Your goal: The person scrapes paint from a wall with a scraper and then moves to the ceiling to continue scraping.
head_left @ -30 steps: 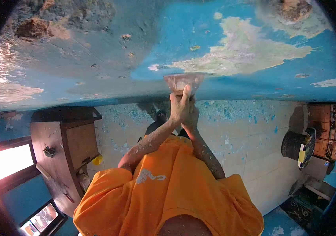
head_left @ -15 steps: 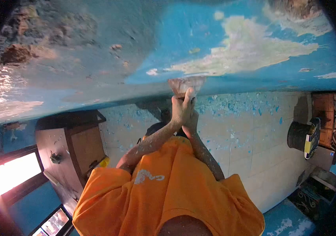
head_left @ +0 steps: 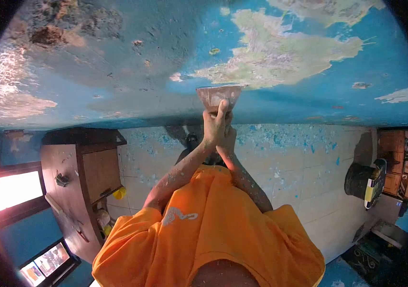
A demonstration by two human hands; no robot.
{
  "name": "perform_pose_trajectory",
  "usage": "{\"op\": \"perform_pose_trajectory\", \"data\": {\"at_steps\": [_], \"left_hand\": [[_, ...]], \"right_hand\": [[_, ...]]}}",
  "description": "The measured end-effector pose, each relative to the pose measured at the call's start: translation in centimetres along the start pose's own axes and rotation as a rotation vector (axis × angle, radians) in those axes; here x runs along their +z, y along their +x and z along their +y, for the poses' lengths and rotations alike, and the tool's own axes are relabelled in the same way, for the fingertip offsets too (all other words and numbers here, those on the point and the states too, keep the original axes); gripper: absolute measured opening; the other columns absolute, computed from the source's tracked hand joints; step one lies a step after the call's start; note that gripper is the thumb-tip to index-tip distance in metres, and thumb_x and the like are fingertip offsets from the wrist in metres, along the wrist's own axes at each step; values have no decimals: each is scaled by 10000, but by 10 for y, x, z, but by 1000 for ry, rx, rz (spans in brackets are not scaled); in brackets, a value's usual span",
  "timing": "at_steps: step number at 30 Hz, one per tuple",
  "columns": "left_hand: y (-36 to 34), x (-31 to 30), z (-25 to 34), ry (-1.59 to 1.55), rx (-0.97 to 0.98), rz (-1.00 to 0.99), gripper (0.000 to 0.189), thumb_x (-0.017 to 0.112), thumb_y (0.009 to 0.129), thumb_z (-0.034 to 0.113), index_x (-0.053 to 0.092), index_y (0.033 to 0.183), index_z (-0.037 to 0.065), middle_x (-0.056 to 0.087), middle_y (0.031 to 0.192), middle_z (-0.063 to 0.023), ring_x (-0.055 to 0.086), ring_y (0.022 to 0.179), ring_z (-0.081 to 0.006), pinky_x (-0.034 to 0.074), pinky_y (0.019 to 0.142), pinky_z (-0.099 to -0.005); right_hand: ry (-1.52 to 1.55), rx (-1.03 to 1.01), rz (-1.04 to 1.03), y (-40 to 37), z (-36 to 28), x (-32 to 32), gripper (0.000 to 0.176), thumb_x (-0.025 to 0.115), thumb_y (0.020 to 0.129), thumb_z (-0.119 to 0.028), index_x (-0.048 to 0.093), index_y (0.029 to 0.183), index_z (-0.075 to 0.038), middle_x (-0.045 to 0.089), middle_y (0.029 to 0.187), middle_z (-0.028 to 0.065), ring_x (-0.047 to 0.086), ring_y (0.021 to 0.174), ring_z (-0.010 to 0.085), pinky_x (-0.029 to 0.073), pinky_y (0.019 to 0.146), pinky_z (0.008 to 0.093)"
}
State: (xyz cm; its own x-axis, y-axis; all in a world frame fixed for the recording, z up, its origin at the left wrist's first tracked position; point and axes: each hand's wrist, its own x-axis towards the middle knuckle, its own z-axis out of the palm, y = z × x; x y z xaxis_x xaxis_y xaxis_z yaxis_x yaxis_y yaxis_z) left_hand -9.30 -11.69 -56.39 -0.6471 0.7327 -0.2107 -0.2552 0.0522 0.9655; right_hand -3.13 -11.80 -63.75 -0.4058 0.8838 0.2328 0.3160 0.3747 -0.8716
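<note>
Both my hands are together in front of my chest on a wide-bladed scraper [head_left: 216,97], its handle hidden by the fingers. My left hand [head_left: 214,128] is wrapped round it, one finger stretched along the rusty, pale-smeared blade. Just behind and below, my right hand [head_left: 227,139] is closed at the same grip, partly covered by the left. The blade's wide edge meets the blue painted wall [head_left: 271,103], at the lower border of a bare, pale patch [head_left: 266,52]. Dust and flecks coat both forearms.
Blue paint chips [head_left: 280,136] litter the tiled floor [head_left: 304,191]. A wooden cabinet [head_left: 63,191] stands at left, near a bright window [head_left: 10,192]. On the right are a dark round container [head_left: 358,179] and wooden furniture [head_left: 389,155]. Darker, flaking wall [head_left: 132,57] spreads at upper left.
The scraper and both hands have shifted slightly left and up in the view. The camera has tilted too, so the wall and floor sit differently. The grip looks the same.
</note>
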Motion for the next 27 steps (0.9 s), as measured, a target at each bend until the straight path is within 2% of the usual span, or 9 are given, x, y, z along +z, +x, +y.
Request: {"op": "perform_pose_trajectory", "data": {"at_steps": [4, 6, 7, 12, 13, 16, 17, 22, 27], "left_hand": [[-3, 3, 6, -297, -52, -28, 398, 551, 825, 403, 525, 719, 21, 494, 541, -2, 428, 434, -69, 331, 394, -242], [19, 7, -35, -74, 445, 192, 402, 553, 826, 386, 498, 654, 27, 463, 525, 7, 403, 462, -64, 322, 412, -262], [17, -12, -46, 94, 127, 22, 424, 547, 834, 374, 456, 595, 35, 424, 517, 21, 362, 469, -64, 302, 425, -261], [7, -15, -29, -7, 75, -33, 436, 509, 851, 399, 479, 617, 33, 443, 543, 14, 380, 476, -75, 318, 433, -244], [10, -14, -30, 20, 120, 10, 436, 480, 862, 412, 537, 673, 23, 492, 570, -2, 420, 469, -85, 351, 431, -241], [0, -14, -29, -92, 55, 94, 443, 469, 866, 419, 507, 630, 46, 476, 551, 0, 404, 451, -77, 331, 401, -255], [1, -11, -23, -143, 139, 86, 466, 465, 863, 437, 498, 615, 44, 469, 536, 0, 404, 449, -74, 325, 395, -260], [-5, -8, -15, -151, -15, 63, 475, 499, 855, 421, 452, 563, 50, 394, 455, 16, 343, 354, -68, 246, 321, -226], [1, -2, -15, -160, 18, 52, 483, 511, 844, 431, 459, 558, 46, 402, 459, 14, 341, 358, -62, 248, 328, -221]], "right_hand": [[-58, 31, -41, -13, 18, 4, 357, 588, 755, -276, 493, 1005, -39, 573, 734, 186, 565, 618, 316, 422, 517, 397], [-171, -7, -89, 6, 28, 13, 374, 590, 752, -280, 486, 1016, -36, 568, 727, 188, 560, 605, 316, 417, 513, 395], [-117, -49, -39, -4, 22, 12, 377, 592, 749, -275, 482, 1006, -21, 570, 746, 170, 549, 595, 330, 412, 503, 381], [67, 274, -349, -2, 14, -4, 366, 563, 785, -271, 487, 1025, -6, 581, 838, 151, 562, 723, 298, 407, 570, 352], [-153, -74, -126, -24, 74, 29, 391, 552, 793, -291, 478, 1053, -8, 592, 778, 146, 568, 652, 316, 400, 521, 361], [-188, -305, -48, -21, 31, 7, 423, 559, 773, -224, 434, 1094, 21, 568, 860, 210, 571, 668, 323, 423, 541, 406], [-32, 180, -319, -10, 0, -10, 473, 556, 775, -250, 413, 1145, 7, 547, 953, 242, 577, 731, 344, 437, 576, 402], [68, 144, -338, -14, 17, -2, 570, 534, 790, -320, 339, 1259, -61, 535, 1002, 250, 564, 784, 396, 437, 635, 429], [141, 35, -78, -14, 20, 1, 401, 511, 807, -319, 480, 1073, -21, 564, 771, 198, 551, 638, 341, 409, 563, 378]]}}
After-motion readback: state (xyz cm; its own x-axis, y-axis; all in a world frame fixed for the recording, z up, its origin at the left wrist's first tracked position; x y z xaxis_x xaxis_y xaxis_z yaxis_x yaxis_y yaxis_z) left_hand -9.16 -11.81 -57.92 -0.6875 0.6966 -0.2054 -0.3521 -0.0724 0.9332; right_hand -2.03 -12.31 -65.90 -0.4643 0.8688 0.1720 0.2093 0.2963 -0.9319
